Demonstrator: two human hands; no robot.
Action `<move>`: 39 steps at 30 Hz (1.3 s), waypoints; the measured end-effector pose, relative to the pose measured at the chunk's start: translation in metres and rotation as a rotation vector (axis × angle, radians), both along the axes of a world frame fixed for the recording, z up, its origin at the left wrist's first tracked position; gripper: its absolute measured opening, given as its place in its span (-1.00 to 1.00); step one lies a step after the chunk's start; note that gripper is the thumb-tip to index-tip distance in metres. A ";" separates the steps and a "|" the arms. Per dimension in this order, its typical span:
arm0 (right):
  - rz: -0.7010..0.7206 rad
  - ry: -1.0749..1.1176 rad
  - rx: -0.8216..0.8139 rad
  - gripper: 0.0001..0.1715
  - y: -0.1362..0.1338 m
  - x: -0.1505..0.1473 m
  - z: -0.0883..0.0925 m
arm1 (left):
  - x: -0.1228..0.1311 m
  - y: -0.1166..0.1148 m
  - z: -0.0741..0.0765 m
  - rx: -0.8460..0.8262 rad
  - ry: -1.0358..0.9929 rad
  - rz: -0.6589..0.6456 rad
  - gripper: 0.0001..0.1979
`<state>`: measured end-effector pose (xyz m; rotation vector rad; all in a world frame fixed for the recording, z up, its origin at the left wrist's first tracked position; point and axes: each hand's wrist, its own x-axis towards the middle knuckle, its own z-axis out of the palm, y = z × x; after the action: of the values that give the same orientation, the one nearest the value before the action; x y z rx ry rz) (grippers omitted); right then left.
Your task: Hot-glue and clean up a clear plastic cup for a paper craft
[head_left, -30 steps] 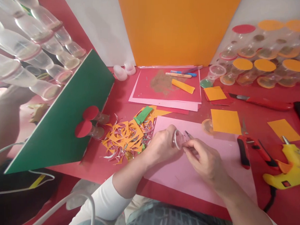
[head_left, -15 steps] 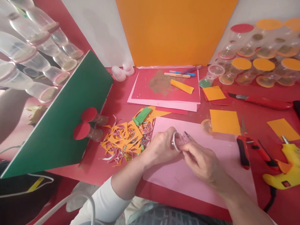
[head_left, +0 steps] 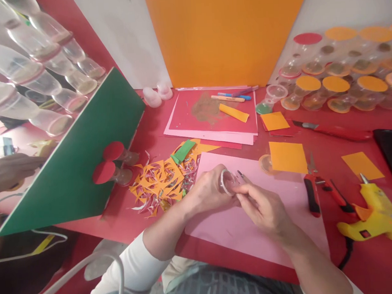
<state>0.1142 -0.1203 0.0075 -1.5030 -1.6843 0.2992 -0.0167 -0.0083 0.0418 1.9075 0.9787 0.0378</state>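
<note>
A small clear plastic cup is tilted on its side above the pink sheet, its open rim facing right. My left hand is closed around the cup's body. At the lower rim, my right hand pinches with thumb and forefinger. A thin, dark-tipped tool pokes out just past the right forefinger; whether that hand holds it, I cannot make out. Left of the sheet lie orange and pink paper scraps, with a green paper piece on top.
On the right are scissors, a yellow glue gun, a utility knife and orange paper squares. Cup assemblies stand behind. A green board leans on the left; past it a co-worker's hand shows.
The view has shifted slightly, so the table's things sit a little further left. Both hands keep nearly the same hold on the cup. The co-worker's hand has come into sight behind the board.
</note>
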 end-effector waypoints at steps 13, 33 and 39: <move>-0.120 0.001 -0.041 -0.80 0.000 -0.004 -0.003 | 0.001 -0.003 0.001 -0.054 -0.061 -0.009 -0.76; 0.022 0.291 -0.333 -0.81 0.002 0.006 0.003 | 0.001 -0.006 -0.001 0.094 -0.006 0.015 -0.69; -0.045 0.136 -0.209 -0.79 0.001 0.002 0.001 | 0.003 -0.007 0.002 0.051 0.015 0.016 -0.72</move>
<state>0.1166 -0.1197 0.0084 -1.6311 -1.5472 0.5547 -0.0135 -0.0151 0.0442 1.9495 1.0117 0.0582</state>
